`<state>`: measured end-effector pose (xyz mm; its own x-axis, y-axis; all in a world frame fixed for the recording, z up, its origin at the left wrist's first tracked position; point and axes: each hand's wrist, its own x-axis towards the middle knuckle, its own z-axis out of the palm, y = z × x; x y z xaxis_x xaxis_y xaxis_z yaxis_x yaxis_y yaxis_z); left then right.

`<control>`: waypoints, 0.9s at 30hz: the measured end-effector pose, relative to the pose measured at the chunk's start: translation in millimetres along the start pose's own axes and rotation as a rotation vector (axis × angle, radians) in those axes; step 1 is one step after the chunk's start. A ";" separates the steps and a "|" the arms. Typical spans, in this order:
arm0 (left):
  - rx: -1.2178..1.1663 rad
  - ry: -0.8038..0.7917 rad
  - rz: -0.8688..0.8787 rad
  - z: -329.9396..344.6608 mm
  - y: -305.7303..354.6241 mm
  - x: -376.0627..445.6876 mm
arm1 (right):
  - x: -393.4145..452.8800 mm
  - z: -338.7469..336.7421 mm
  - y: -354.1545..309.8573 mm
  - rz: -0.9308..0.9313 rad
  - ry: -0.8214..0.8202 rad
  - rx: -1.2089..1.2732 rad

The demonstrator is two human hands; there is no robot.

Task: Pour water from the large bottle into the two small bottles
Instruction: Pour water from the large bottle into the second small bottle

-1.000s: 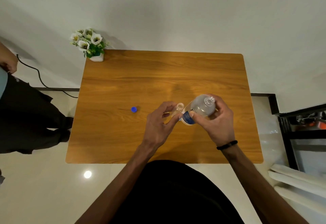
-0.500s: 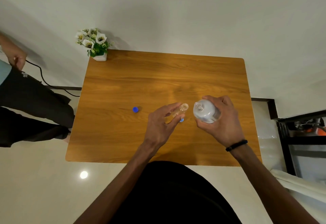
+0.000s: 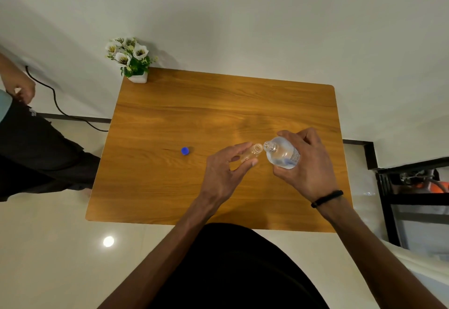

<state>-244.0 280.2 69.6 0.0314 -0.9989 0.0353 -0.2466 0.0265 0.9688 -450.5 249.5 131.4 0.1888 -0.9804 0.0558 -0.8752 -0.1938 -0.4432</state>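
Observation:
My right hand [image 3: 307, 165] grips the large clear bottle [image 3: 281, 153], which is uncapped and tilted to the left, its mouth right beside the rim of a small bottle. That small clear bottle [image 3: 254, 151] stands on the wooden table [image 3: 194, 104], held between the thumb and fingers of my left hand [image 3: 224, 175]. Its mouth is open. Only one small bottle shows; a second one is not visible. A blue cap [image 3: 185, 150] lies on the table to the left of my left hand.
A white pot of artificial flowers [image 3: 132, 62] stands at the table's far left corner. Another person [image 3: 29, 148] stands left of the table, beside a black cable [image 3: 58, 107] on the floor. A black rack [image 3: 413, 199] is at the right.
My right hand has tipped the large bottle leftward, bringing its mouth to the small bottle's rim. The blue label seen under the hands earlier is now out of sight.

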 end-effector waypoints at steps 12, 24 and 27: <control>0.011 -0.008 0.007 2.4 0.1 1.3 | -0.3 -1.8 -3.7 0.000 0.014 -0.100; 0.006 -0.017 0.008 3.6 0.7 3.7 | 0.4 -3.1 -6.3 0.008 0.009 -0.153; 0.012 -0.018 0.011 3.6 1.5 3.5 | -0.1 -4.2 -7.3 0.009 0.013 -0.157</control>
<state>-247.7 276.6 70.3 0.0109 -0.9991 0.0410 -0.2583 0.0368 0.9654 -446.1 250.8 138.3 0.1757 -0.9823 0.0641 -0.9361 -0.1869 -0.2981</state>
